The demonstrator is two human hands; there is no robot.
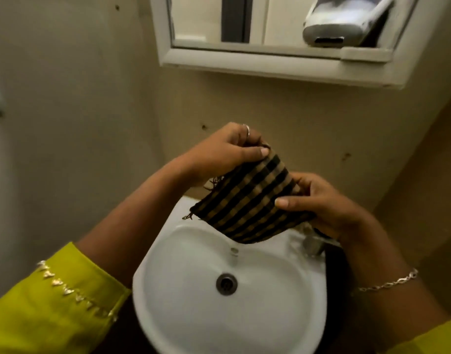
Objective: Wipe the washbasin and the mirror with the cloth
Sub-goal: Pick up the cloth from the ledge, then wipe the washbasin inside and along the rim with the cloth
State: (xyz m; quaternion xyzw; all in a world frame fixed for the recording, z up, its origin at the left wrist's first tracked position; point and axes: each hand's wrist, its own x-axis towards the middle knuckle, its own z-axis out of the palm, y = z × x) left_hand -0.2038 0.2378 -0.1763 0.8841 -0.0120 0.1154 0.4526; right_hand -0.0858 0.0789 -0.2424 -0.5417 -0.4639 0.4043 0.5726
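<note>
A black-and-tan checked cloth [250, 200] hangs folded above the back of the white washbasin [183, 302]. My left hand [227, 152] pinches the cloth's upper corner between thumb and fingers. My right hand [319, 203] grips its lower right edge. The basin's bowl is bare, with a dark drain [226, 283] in the middle. The mirror [257, 21] in a white frame hangs on the wall above, only its lower part in view.
A metal tap [312, 245] stands on the basin's right rim, partly hidden under my right hand. A white appliance shows reflected in the mirror's upper right. Beige walls close in on the left and right, forming a tight corner.
</note>
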